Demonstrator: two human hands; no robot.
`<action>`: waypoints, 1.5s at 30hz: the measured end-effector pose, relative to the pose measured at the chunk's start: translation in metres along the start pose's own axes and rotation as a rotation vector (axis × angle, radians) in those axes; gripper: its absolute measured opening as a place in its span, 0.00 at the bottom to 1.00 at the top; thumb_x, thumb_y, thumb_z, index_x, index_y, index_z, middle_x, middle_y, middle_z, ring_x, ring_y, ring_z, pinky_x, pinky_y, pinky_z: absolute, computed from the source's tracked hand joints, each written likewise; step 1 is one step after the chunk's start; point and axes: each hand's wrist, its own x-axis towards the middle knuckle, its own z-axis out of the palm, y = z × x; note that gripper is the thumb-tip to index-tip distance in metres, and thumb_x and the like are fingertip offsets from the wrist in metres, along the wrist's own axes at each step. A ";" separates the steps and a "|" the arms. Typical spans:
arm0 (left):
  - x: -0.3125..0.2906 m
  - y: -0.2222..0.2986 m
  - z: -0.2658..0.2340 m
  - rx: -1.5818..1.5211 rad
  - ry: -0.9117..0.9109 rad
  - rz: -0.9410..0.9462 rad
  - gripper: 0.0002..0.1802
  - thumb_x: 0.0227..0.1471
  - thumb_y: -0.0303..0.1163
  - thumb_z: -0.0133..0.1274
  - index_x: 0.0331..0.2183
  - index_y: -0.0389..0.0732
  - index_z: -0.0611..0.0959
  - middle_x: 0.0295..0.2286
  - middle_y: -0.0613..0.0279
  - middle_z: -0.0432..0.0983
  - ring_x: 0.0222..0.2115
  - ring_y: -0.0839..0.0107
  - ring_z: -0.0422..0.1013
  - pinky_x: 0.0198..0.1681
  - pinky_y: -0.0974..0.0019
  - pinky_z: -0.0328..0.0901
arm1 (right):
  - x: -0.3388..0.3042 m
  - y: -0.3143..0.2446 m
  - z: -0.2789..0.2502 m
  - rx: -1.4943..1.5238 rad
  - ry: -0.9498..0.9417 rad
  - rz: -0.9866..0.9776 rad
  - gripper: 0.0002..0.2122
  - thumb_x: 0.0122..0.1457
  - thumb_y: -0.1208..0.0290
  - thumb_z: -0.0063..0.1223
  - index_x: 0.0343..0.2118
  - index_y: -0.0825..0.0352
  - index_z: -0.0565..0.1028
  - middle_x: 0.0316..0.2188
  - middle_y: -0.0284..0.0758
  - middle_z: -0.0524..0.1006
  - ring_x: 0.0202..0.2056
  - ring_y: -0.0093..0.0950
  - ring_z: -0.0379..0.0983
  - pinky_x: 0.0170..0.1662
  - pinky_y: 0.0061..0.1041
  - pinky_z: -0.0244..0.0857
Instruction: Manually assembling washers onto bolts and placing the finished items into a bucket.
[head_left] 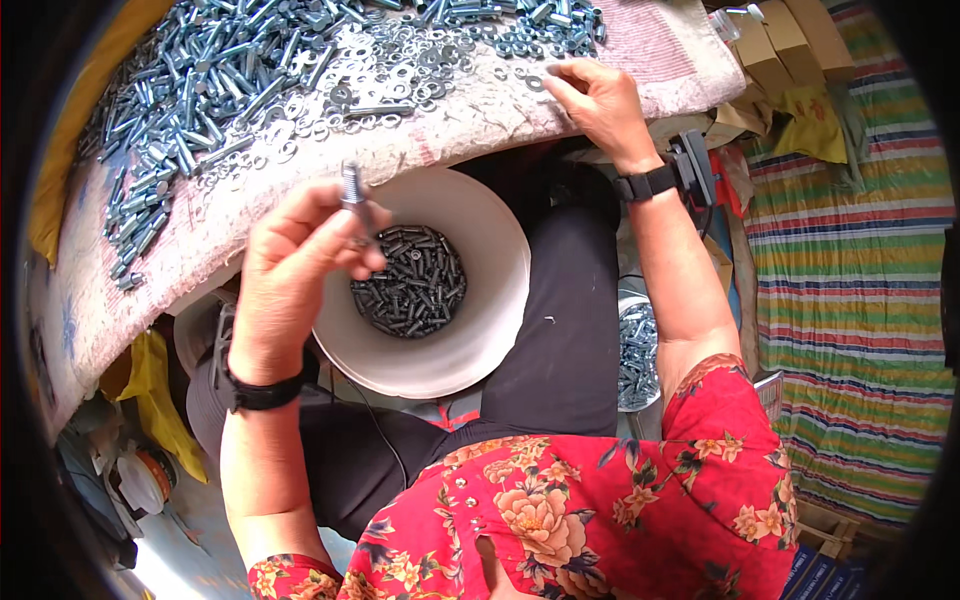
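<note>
Silvery, threaded bolt (352,193), upright, pinched between closed fingertips of left hand (290,270), above white bucket (500,250) of dark assembled bolts (410,281); right hand (597,103) resting on cloth-covered table (480,115), fingers curled loosely at scattered washers (400,70); whether anything gripped, cannot tell.

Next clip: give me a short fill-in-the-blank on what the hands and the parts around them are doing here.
1. The left hand holds a single ____ above the bucket.
2. The bucket, white in colour, sits between the person's ____.
3. The right hand reaches to the loose ____ on the table.
4. Each wrist wears a ____ band.

Missing words: bolt; knees; washers; black
</note>
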 end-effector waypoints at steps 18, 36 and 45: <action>0.011 -0.022 0.010 0.026 -0.031 -0.067 0.12 0.55 0.33 0.49 0.39 0.36 0.75 0.31 0.57 0.76 0.23 0.78 0.72 0.25 0.79 0.65 | 0.023 -0.003 0.029 -0.586 -0.157 -0.304 0.08 0.50 0.64 0.53 0.25 0.64 0.74 0.25 0.39 0.76 0.29 0.40 0.73 0.31 0.36 0.66; 0.006 -0.031 0.021 0.180 -0.051 0.128 0.10 0.51 0.27 0.53 0.38 0.38 0.77 0.28 0.68 0.75 0.26 0.84 0.69 0.29 0.78 0.66 | -0.070 -0.126 0.038 0.664 -0.354 0.100 0.06 0.56 0.77 0.50 0.35 0.70 0.76 0.23 0.29 0.74 0.25 0.16 0.69 0.28 0.15 0.63; 0.013 -0.036 0.022 0.210 -0.046 0.268 0.12 0.50 0.26 0.54 0.39 0.37 0.78 0.29 0.64 0.76 0.27 0.80 0.72 0.31 0.77 0.67 | -0.079 -0.131 0.043 1.327 -0.314 0.366 0.09 0.58 0.74 0.50 0.41 0.70 0.72 0.21 0.27 0.72 0.18 0.12 0.62 0.18 0.10 0.55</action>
